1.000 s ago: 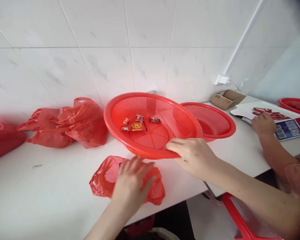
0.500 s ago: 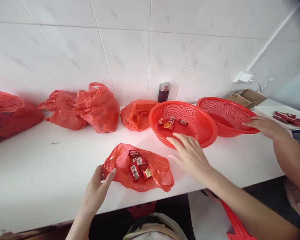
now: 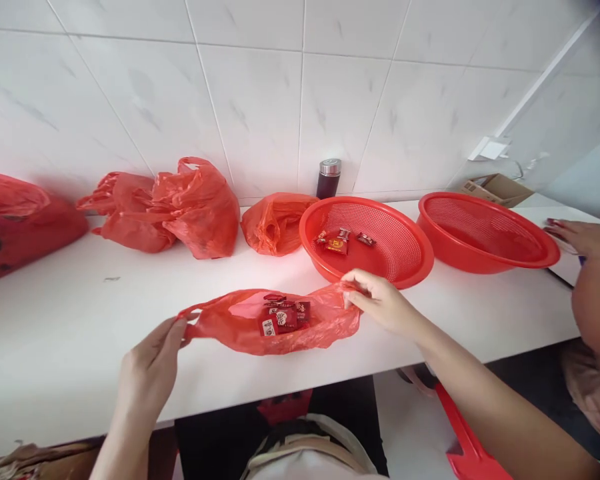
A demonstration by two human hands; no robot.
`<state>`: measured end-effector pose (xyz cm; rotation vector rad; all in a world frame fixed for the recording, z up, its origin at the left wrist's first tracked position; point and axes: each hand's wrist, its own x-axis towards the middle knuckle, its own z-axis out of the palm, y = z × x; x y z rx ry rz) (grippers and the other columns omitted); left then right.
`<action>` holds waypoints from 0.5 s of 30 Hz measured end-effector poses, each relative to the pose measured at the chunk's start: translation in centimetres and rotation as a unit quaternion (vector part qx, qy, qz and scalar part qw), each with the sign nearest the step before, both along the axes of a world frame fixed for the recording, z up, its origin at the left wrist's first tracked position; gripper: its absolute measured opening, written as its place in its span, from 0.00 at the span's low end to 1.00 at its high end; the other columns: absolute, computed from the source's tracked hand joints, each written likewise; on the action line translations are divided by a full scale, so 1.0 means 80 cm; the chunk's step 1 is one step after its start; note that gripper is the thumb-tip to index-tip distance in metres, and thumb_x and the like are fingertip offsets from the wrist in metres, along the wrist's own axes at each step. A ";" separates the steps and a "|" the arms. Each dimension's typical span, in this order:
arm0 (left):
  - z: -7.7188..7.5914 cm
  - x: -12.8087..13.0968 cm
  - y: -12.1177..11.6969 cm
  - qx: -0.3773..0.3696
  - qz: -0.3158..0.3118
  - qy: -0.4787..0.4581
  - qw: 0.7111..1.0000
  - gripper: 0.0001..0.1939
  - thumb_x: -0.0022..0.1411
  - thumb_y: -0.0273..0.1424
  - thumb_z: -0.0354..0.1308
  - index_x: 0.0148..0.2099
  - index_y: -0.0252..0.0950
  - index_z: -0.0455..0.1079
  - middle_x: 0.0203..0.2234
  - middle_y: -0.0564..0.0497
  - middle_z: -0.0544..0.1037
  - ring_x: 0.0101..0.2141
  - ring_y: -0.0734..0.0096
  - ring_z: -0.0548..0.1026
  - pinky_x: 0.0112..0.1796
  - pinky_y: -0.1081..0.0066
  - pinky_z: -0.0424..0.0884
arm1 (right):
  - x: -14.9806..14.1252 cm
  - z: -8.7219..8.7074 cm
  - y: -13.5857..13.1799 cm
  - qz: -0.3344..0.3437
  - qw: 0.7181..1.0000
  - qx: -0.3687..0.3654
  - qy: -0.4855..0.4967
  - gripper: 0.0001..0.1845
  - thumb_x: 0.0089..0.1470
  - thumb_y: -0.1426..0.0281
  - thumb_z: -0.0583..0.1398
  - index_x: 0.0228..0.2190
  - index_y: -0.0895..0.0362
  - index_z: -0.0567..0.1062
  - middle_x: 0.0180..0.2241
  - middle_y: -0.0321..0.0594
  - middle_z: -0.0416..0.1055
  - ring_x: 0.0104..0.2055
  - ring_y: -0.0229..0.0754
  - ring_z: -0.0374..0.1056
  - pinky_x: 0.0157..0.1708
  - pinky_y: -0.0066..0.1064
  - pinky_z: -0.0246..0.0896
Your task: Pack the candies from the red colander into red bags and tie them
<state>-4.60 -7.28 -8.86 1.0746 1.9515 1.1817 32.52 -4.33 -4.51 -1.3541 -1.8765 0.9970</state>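
Observation:
A red plastic bag (image 3: 240, 327) is stretched sideways between my two hands above the white table (image 3: 80, 347). My left hand (image 3: 153, 360) pinches the handle at its left end. At the opposite end, my right hand (image 3: 383, 300) grips the bag's edge between thumb and fingers. Several small wrapped snacks (image 3: 286, 316), mostly red with white print, lie in the bag's open mouth. Just behind my right hand stands a red mesh basket (image 3: 405, 257) with several wrapped snacks (image 3: 337, 245) at its left side.
Tied red bags (image 3: 197, 213) and a loose red bag (image 3: 275, 223) line the wall, with a dark flask (image 3: 329, 179) beside them. A second red basket (image 3: 480, 257) stands to the right, near a cardboard box (image 3: 497, 190). A co-worker's hand (image 3: 590, 239) is at the far right.
The mesh basket was set down upright and my right hand left it for the bag. Both hands now pull the bag wide. The co-worker's hand moved the second basket rightward and left it.

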 end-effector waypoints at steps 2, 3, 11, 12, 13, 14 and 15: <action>0.034 0.004 0.014 0.067 0.025 0.010 0.997 0.13 0.55 0.39 0.59 0.38 0.37 0.77 0.31 0.51 0.80 0.34 0.63 0.78 0.40 0.66 0.75 | -0.005 0.034 0.010 0.013 0.999 0.001 0.034 0.07 0.59 0.66 0.55 0.38 0.55 0.67 0.28 0.34 0.70 0.30 0.36 0.68 0.31 0.28 0.61; 0.054 0.009 0.021 0.118 0.028 -0.021 0.992 0.11 0.55 0.37 0.59 0.36 0.36 0.77 0.30 0.51 0.79 0.33 0.65 0.77 0.38 0.68 0.75 | -0.009 0.052 0.016 0.014 0.999 0.010 0.041 0.07 0.58 0.66 0.56 0.39 0.55 0.68 0.28 0.33 0.70 0.29 0.36 0.68 0.30 0.28 0.61; 0.135 0.031 0.048 0.376 -0.039 -0.210 0.902 0.05 0.48 0.26 0.56 0.22 0.35 0.66 0.16 0.56 0.68 0.19 0.79 0.65 0.21 0.79 0.62 | -0.047 0.118 0.034 -0.006 0.988 0.136 0.074 0.15 0.53 0.74 0.54 0.43 0.52 0.67 0.26 0.30 0.67 0.26 0.35 0.66 0.26 0.26 0.61; 0.130 0.027 0.045 0.334 -0.035 -0.204 0.920 0.05 0.48 0.26 0.57 0.21 0.36 0.66 0.15 0.56 0.66 0.19 0.78 0.65 0.21 0.78 0.62 | -0.049 0.117 0.033 0.021 0.991 0.121 0.052 0.15 0.51 0.76 0.54 0.42 0.52 0.68 0.26 0.30 0.67 0.26 0.34 0.66 0.24 0.25 0.61; 0.125 0.020 0.041 0.288 -0.035 -0.205 0.935 0.06 0.49 0.28 0.57 0.21 0.36 0.66 0.14 0.56 0.66 0.19 0.77 0.65 0.21 0.76 0.62 | -0.051 0.117 0.032 0.045 0.993 0.102 0.033 0.16 0.50 0.77 0.54 0.41 0.52 0.68 0.27 0.30 0.68 0.25 0.34 0.65 0.23 0.25 0.60; 0.122 0.013 0.036 0.257 -0.040 -0.200 0.945 0.08 0.51 0.30 0.56 0.22 0.37 0.64 0.14 0.56 0.65 0.20 0.75 0.66 0.22 0.75 0.63 | -0.050 0.119 0.032 0.056 0.994 0.090 0.020 0.17 0.49 0.77 0.54 0.42 0.52 0.69 0.27 0.30 0.68 0.24 0.33 0.65 0.23 0.24 0.60; 0.120 0.005 0.031 0.249 -0.049 -0.185 0.949 0.09 0.53 0.32 0.55 0.22 0.38 0.62 0.15 0.56 0.65 0.22 0.74 0.67 0.23 0.75 0.63 | -0.048 0.123 0.032 0.052 0.995 0.088 0.016 0.18 0.50 0.78 0.53 0.43 0.52 0.68 0.28 0.30 0.68 0.24 0.33 0.65 0.23 0.24 0.60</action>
